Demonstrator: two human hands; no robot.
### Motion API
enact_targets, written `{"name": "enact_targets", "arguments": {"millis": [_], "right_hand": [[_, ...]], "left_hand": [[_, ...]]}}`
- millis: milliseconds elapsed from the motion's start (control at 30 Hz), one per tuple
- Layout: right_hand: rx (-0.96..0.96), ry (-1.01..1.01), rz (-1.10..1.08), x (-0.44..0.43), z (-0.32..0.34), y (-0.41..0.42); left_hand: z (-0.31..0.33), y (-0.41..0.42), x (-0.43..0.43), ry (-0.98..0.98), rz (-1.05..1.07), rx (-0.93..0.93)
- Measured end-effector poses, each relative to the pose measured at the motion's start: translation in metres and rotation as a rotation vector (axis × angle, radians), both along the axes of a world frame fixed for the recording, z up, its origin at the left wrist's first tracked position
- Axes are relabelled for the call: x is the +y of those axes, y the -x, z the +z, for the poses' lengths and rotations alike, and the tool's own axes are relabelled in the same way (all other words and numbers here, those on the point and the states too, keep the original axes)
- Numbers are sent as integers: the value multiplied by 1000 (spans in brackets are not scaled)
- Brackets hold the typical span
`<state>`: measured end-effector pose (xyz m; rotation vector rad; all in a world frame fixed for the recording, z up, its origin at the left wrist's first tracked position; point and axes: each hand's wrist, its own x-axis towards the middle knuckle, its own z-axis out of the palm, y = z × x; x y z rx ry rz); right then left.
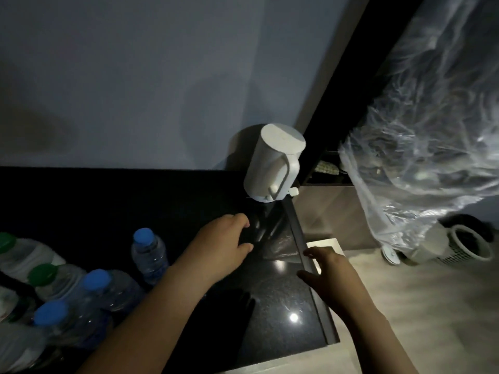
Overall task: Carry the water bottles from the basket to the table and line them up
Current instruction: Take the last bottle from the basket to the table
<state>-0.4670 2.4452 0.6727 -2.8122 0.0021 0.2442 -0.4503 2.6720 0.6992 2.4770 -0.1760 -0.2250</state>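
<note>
Several clear water bottles stand on the black glossy table (283, 292) at the left. One small blue-capped bottle (148, 252) stands apart, nearest my hands. Two more blue-capped bottles (108, 290) and green-capped bottles (46, 279) crowd the lower left corner. My left hand (224, 238) hovers over the table right of the small bottle, fingers loosely bent, holding nothing. My right hand (324, 268) is spread over the table's right edge, also empty. A white slatted basket (483, 249) sits on the floor at the far right; its inside is dark.
A white kettle (272, 166) stands at the table's back right corner against the wall. A bulky plastic-wrapped bundle (421, 136) hangs at the right, above the basket. A pale floor (405, 306) lies right of the table. The room is dim.
</note>
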Motion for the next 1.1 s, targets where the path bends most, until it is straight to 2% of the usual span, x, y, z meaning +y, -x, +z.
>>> {"name": "enact_targets", "arguments": {"millis": [200,533,800,1100], "right_hand": [[-50,-40,-187,-73,17,15],[-108,-42,-484,-255,39,77],[-140,5,-689,-380,58,136],[-134,26,-908,-475,56,162]], "left_hand": [[1,-1,-81,-51,-246,-2],[3,2,-279,-170,-540,-50],[0,17,-421,-150,-758,-91],[-15,4,-548,-160,-999,-52]]}}
